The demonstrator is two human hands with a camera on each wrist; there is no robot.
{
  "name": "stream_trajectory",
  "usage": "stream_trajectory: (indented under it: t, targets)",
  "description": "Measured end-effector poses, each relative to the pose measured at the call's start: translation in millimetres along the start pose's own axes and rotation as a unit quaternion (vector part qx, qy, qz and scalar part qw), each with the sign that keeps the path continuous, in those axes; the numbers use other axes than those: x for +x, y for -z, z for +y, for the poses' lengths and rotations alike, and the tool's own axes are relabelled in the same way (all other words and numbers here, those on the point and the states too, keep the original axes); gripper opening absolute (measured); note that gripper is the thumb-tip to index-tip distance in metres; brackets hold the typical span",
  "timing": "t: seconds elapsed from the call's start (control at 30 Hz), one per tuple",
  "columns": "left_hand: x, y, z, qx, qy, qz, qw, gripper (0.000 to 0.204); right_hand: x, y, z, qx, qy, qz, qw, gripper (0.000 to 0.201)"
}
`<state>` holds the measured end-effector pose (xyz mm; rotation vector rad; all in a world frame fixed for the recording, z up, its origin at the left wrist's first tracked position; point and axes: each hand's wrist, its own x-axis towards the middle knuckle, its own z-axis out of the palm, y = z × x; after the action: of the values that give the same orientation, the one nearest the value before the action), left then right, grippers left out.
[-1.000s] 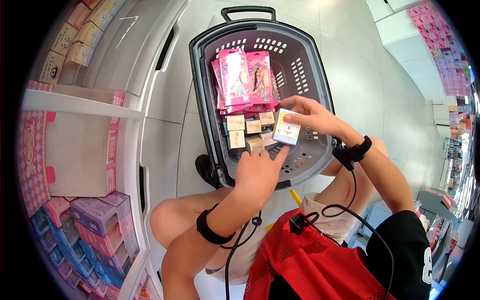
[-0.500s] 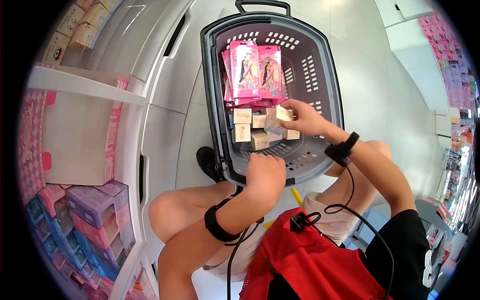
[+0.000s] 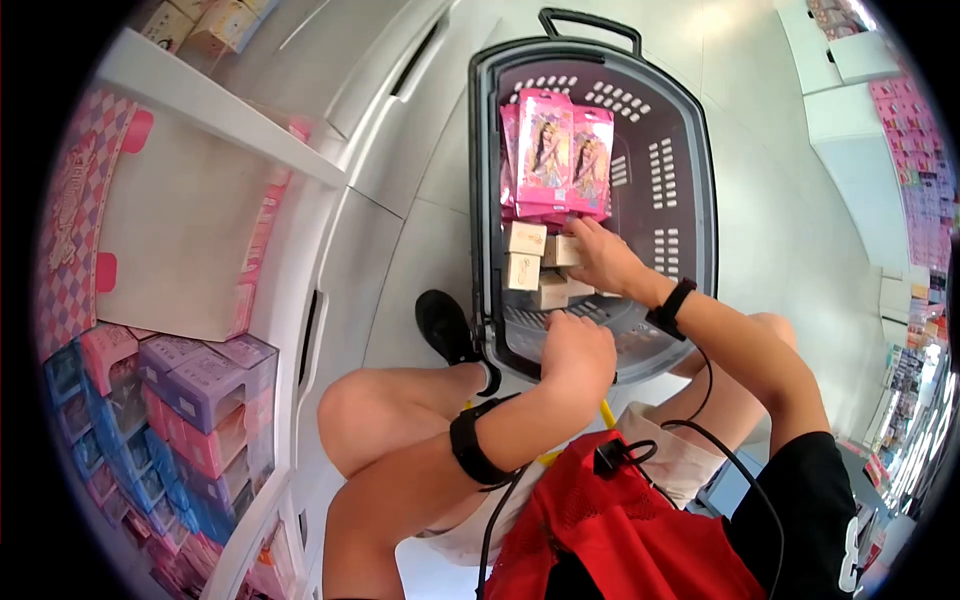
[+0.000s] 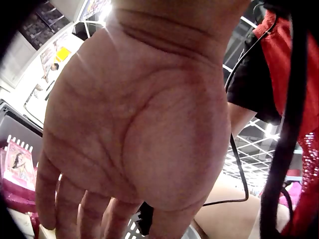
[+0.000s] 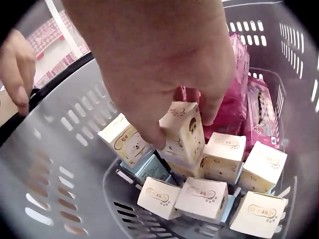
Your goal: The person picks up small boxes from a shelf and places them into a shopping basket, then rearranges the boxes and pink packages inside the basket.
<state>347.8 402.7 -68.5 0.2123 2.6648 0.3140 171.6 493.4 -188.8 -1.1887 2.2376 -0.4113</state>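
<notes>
My right hand [image 3: 605,258] reaches into a grey shopping basket [image 3: 712,200] and pinches a small cream box [image 5: 180,130] between thumb and fingers. That box has a cartoon animal print and rests on top of another in the right wrist view. Around it are several like it, including a cream box [image 5: 259,214] with a footprint drawing. Over the basket's near end hangs my left hand [image 3: 580,352], holding nothing. Its palm and loosely extended fingers [image 4: 67,209] show in the left wrist view.
Pink picture packets [image 3: 545,150] are stacked at the basket's far end. To the left stands a white shelf [image 3: 225,115] with a purple box [image 3: 205,370] and other packages. A black shoe [image 3: 445,325] is beside the basket. Cables [image 3: 740,465] run from both wrists.
The right hand has carried the cream box from the basket's right side down among the other boxes. The left hand has drawn back from the boxes. The head view has shifted left.
</notes>
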Motion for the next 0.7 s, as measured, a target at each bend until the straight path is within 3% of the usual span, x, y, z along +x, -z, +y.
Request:
stream_trajectory:
  t: [0.03, 0.1, 0.13, 0.17, 0.23, 0.27, 0.37, 0.4, 0.47, 0.57, 0.63, 0.67, 0.7]
  targets:
    - [0, 2, 1, 0.006, 0.008, 0.008, 1.000, 0.021, -2, -1, 2, 0.001, 0.013, 0.013, 1.000, 0.069]
    - [1, 10, 0, -0.057, -0.001, -0.059, 0.997, 0.021, -4, 2, 7, 0.007, 0.046, 0.031, 0.998, 0.076]
    - [4, 0, 3, -0.056, 0.010, -0.044, 0.997, 0.022, -6, 2, 16, 0.021, 0.064, 0.059, 0.996, 0.077]
    - [5, -2, 2, -0.060, -0.007, -0.039, 0.997, 0.021, -8, 18, 5, 0.043, 0.051, 0.071, 0.995, 0.072]
    - [5, 2, 3, -0.055, 0.006, -0.032, 0.998, 0.020, -5, 64, -29, 0.076, 0.004, 0.086, 0.993, 0.043]
    - [9, 6, 1, -0.068, -0.010, -0.090, 0.994, 0.021, -1, 89, -53, 0.079, 0.070, 0.163, 0.981, 0.027]
    - [16, -9, 6, -0.060, 0.002, -0.084, 0.995, 0.021, 21, 176, -125, 0.060, 0.120, 0.200, 0.971, 0.017]
    - [18, -11, 7, -0.049, -0.010, -0.085, 0.995, 0.021, 36, 197, -150, 0.046, 0.135, 0.212, 0.967, 0.016]
    - [21, -14, 8, -0.037, -0.024, -0.082, 0.996, 0.021, 82, 215, -183, 0.113, 0.250, 0.254, 0.927, 0.016]
    - [30, -29, 10, -0.054, -0.068, -0.075, 0.993, 0.021, 162, 222, -244, 0.101, 0.341, 0.241, 0.903, 0.020]
    - [48, -54, 19, -0.110, 0.008, -0.085, 0.990, 0.020, 209, 216, -287, 0.073, 0.376, 0.243, 0.891, 0.024]
    - [41, -45, 22, -0.095, 0.056, -0.031, 0.993, 0.019, 229, 213, -307, 0.066, 0.387, 0.257, 0.883, 0.026]
    - [32, -24, 16, -0.101, 0.044, -0.032, 0.993, 0.019, 250, 211, -323, 0.070, 0.392, 0.256, 0.881, 0.026]
